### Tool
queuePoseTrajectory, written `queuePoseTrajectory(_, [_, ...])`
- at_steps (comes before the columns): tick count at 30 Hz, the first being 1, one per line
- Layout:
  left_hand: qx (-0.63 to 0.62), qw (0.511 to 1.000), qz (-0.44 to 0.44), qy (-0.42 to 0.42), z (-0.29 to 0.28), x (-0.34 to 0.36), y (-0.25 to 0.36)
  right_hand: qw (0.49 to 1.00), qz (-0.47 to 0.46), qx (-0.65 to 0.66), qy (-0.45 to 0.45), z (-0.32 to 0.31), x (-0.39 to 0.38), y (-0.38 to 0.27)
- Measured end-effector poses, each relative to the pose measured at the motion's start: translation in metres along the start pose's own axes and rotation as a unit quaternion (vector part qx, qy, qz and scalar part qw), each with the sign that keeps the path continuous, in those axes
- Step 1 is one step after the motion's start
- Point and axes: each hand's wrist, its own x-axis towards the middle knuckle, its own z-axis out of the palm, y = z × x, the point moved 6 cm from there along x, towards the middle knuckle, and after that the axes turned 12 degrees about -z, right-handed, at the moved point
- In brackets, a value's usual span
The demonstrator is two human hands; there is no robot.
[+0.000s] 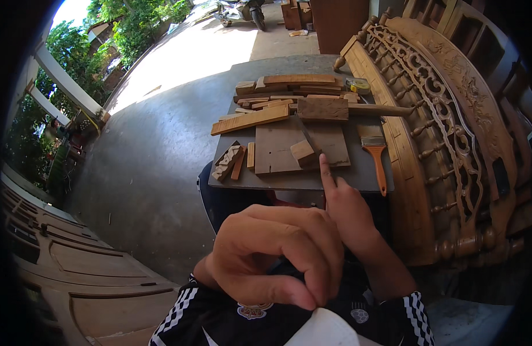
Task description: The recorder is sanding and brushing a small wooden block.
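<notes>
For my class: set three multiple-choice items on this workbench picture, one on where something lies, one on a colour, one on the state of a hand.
1. Where does the paintbrush lie on the grey board?
A. near its right edge
B. at its left edge
C. under the wood pieces

2. What colour is the brush's handle?
A. blue
B. orange
C. black

3. How is the right hand held?
A. flat, palm down
B. gripping the brush
C. forefinger raised, pointing up toward the board

Answers: 1 A, the brush sits by the right edge beside the carved wooden frame. 2 B, the handle is plainly orange. 3 C, one finger sticks up; nothing is held.
</notes>
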Motion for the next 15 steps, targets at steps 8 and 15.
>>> queuePoseTrajectory(8, [0.578, 0.749, -0.089, 0.312, -0.125, 0.011, -0.077, 0.999, 0.003, -0.045, 0.000, -0.002, 0.000, -0.003])
queuePoseTrajectory(15, [0.508, 0.788, -0.185, 0.295, -0.151, -0.016, -0.130, 0.999, -0.018, -0.014, 0.023, 0.000, -0.001, 0.003])
